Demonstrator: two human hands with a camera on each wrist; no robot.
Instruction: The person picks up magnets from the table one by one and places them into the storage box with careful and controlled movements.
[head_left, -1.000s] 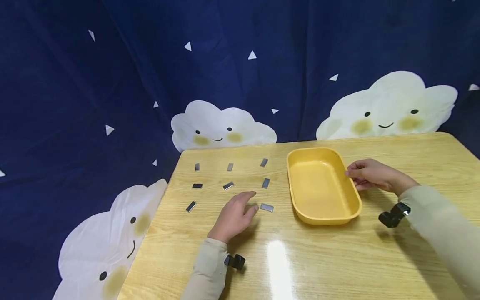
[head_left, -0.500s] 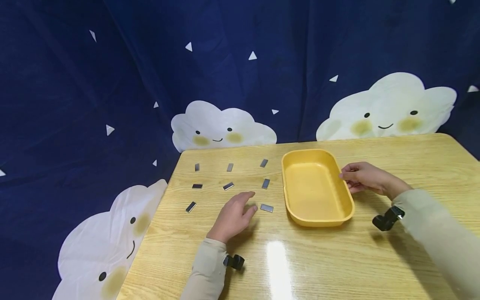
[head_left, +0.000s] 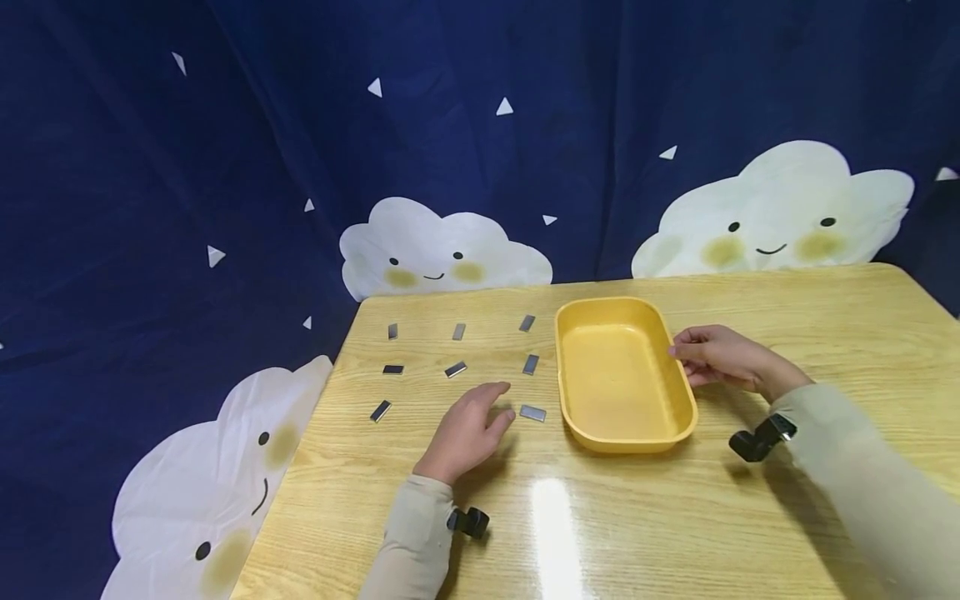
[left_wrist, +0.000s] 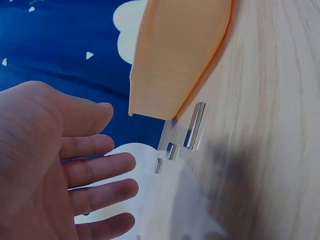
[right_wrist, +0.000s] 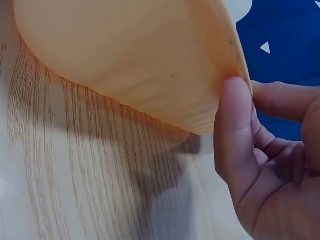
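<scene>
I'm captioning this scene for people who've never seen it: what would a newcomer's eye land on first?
Probably the bright yellow tray, right of centre in the head view, its rim pinched by the right hand. Next, the small rectangular pieces spread across the wooden table to the tray's left, with the left hand near the closest one. Behind the table, smiling white clouds stand out against a dark blue backdrop.

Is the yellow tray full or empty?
Empty: in the head view, the yellow tray is bare inside, and the small flat pieces lie outside it on the table.
</scene>
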